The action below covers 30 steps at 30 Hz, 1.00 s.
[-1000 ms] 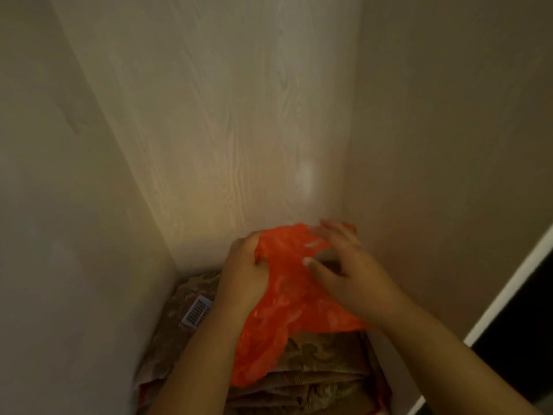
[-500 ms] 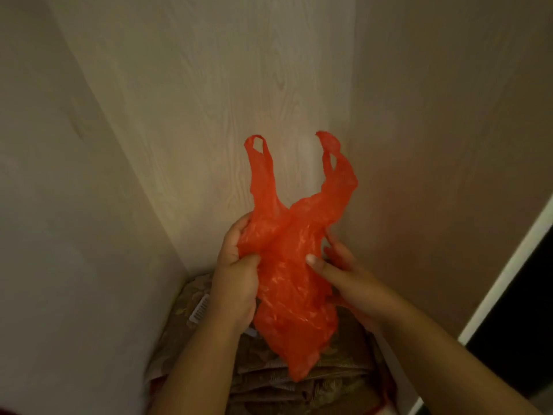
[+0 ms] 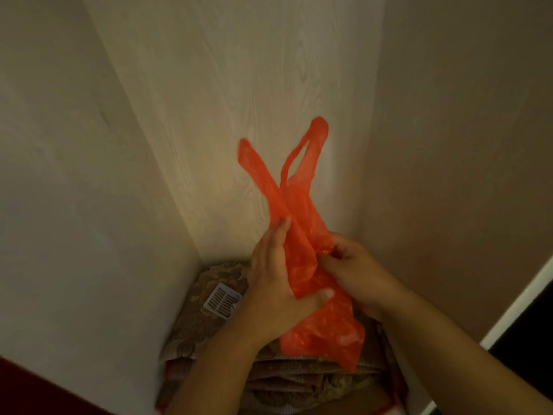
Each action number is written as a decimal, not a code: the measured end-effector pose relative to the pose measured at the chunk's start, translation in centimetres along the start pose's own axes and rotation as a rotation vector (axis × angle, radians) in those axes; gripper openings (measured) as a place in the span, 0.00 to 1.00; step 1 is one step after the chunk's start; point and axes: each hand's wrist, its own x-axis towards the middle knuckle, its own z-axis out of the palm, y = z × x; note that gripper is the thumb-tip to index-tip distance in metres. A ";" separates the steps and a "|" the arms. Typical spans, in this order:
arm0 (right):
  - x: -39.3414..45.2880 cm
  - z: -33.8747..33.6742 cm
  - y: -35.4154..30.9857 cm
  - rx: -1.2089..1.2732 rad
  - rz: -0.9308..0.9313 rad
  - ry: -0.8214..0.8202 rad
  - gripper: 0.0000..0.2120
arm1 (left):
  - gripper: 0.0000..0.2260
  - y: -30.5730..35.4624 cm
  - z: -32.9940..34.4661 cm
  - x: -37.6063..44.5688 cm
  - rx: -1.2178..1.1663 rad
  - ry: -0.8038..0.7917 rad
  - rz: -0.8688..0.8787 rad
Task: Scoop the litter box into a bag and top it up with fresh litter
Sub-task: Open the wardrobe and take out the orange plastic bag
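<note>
Two bare forearms come up from the bottom edge of the view and meet in the corner of a narrow recess, both hands on one orange plastic bag [image 3: 302,235].

Far left, a plain pale wall [image 3: 59,205] runs down to a dark red strip at the bottom corner. Next to it stands a light wood-grain panel [image 3: 224,100], forming the back of the recess.

At the foot of that panel lies a stack of folded patterned fabric [image 3: 209,324], brown and beige, with a white barcode label [image 3: 222,300] on its top fold. The stack sits below both hands.

The left hand [image 3: 273,290] is held with its back toward the viewer, fingers pointing up along the bag's left side. Its thumb lies across the front of the plastic lower down, so the bag is pinched between thumb and fingers.

The bag stands roughly upright between the hands, held in the air above the fabric and touching neither wall. Its two handle loops rise above the fingers and cross one another; the right loop reaches higher. The crumpled lower part hangs below the left thumb, over the front of the stack.

The right hand [image 3: 350,266] comes in from the right, knuckles up, fingers curled tightly into the bag's right edge at mid-height, gripping it.

Right of the hands is a plain brownish wall [image 3: 463,145], ending at a white trim strip [image 3: 517,307] with a dark opening beyond.
</note>
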 end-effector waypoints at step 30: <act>-1.3 3.0 0.7 0.312 0.168 -0.121 0.08 | 0.35 -2.1 0.0 -2.0 -0.240 0.129 0.080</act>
